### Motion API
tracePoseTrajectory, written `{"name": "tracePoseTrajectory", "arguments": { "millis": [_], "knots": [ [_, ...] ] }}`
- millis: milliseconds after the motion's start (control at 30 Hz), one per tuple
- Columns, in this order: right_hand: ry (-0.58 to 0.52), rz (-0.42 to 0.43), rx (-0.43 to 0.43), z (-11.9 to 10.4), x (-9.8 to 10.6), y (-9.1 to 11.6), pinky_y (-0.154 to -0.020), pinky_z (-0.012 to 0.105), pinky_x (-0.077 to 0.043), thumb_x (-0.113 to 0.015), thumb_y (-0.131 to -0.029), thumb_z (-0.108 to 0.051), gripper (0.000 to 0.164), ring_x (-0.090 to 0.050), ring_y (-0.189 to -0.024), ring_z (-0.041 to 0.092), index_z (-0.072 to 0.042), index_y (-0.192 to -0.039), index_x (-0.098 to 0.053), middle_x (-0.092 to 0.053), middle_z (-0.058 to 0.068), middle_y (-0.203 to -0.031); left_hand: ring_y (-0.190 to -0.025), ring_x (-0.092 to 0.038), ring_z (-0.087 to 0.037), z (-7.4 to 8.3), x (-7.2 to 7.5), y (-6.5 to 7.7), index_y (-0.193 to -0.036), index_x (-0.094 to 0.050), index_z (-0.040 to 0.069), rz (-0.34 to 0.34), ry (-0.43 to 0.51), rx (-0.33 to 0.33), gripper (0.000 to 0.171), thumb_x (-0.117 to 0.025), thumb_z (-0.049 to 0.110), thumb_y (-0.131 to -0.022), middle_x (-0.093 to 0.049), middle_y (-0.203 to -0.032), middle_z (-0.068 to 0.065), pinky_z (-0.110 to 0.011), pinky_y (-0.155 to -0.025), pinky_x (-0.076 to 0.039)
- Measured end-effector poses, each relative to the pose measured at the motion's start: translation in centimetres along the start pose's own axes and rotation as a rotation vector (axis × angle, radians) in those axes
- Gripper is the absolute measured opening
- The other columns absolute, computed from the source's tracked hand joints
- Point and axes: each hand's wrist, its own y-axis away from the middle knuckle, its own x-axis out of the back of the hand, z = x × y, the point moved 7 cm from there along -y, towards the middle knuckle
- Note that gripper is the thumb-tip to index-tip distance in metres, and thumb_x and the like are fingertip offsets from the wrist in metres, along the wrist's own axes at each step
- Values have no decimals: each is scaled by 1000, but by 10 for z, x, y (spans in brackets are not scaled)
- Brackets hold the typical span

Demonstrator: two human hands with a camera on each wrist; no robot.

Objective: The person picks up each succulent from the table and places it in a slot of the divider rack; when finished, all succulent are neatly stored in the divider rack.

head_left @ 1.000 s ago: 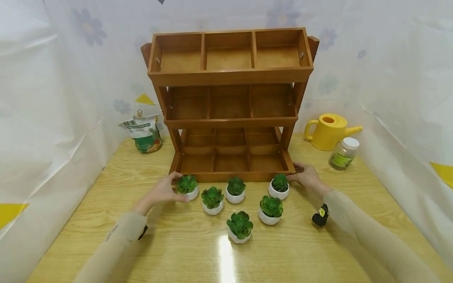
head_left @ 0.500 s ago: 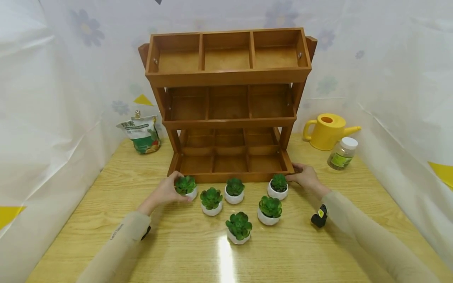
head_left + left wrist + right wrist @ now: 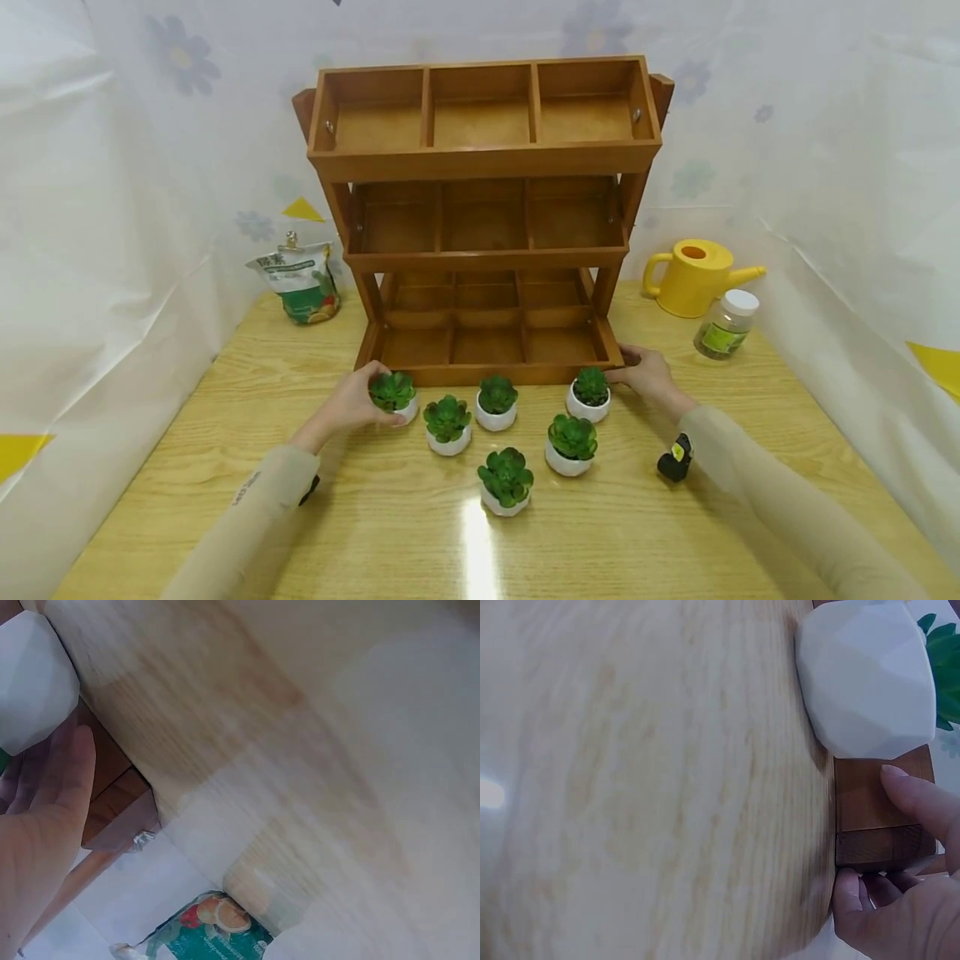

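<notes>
My left hand point(image 3: 348, 406) is around a potted succulent point(image 3: 392, 390) in a white faceted pot, thumb across the front and fingers behind it. In the left wrist view that white pot point(image 3: 34, 682) is right at the fingers, partly cut off by the frame. At the other end, my right hand point(image 3: 651, 379) grips the front right corner of a three-tier wooden shelf point(image 3: 480, 162). The right wrist view has its thumb point(image 3: 907, 784) on the shelf's front board, fingers curled behind the end. Close beside that thumb stands another potted succulent point(image 3: 590, 393).
Several more potted succulents, such as the nearest one point(image 3: 506, 482), stand on the wood-grain table point(image 3: 360, 533). A green and white bag point(image 3: 303, 287) is at the back left. A yellow watering can point(image 3: 690, 279) and a white-lidded jar point(image 3: 726, 325) sit at the back right.
The left forearm has shifted slightly right, and its thumb reaches a little further across the pot. My right hand stays at the shelf corner. The head view has drifted a little.
</notes>
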Motion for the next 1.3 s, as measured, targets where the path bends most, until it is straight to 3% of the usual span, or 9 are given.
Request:
{"name": "tracePoseTrajectory", "arguments": {
  "millis": [200,400,567,800,1033,1300],
  "knots": [
    [-2,2,3,2,2,1,-107,50,-36,-70,-85,-12,75,-40,-132,42,5,-147,-31,-40,29,-145,-89,-61,-20,7,5,0,-114,-55,5,11,-4,-18,67,-89,33,-63,-64,-102,-10,-40,-79,-52],
    [-10,0,0,3,3,3,-107,50,-36,-70,-85,-11,75,-40,-132,42,5,-147,-31,-39,29,-145,-88,-62,-24,21,25,-4,-112,-56,2,91,19,-68,64,-90,27,-63,-64,-102,-14,-41,-79,-53],
    [6,-7,-6,4,2,3,-108,51,-34,-71,-84,-13,76,-38,-133,43,5,-147,-31,-38,28,-146,-93,-60,-28,30,44,-13,-116,-56,1,139,26,-47,65,-89,26,-65,-63,-108,-17,-43,-81,-51],
    [4,2,-7,5,3,1,-107,51,-35,-71,-84,-11,75,-39,-133,43,5,-146,-31,-39,28,-145,-98,-58,-30,41,57,-25,-120,-55,4,134,13,-15,68,-87,32,-67,-61,-112,-16,-45,-84,-50],
    [19,8,4,3,3,-1,-108,51,-34,-71,-85,-13,74,-39,-132,42,5,-146,-32,-40,28,-144,-96,-59,-29,45,62,-35,-122,-53,5,162,24,4,72,-87,36,-68,-60,-112,-15,-44,-83,-50],
    [29,13,10,2,2,-2,-108,52,-34,-72,-83,-12,74,-38,-133,43,5,-145,-35,-40,28,-145,-99,-60,-30,30,50,-48,-126,-51,3,208,70,60,75,-86,38,-69,-60,-116,-18,-44,-85,-51]
  ]
}}
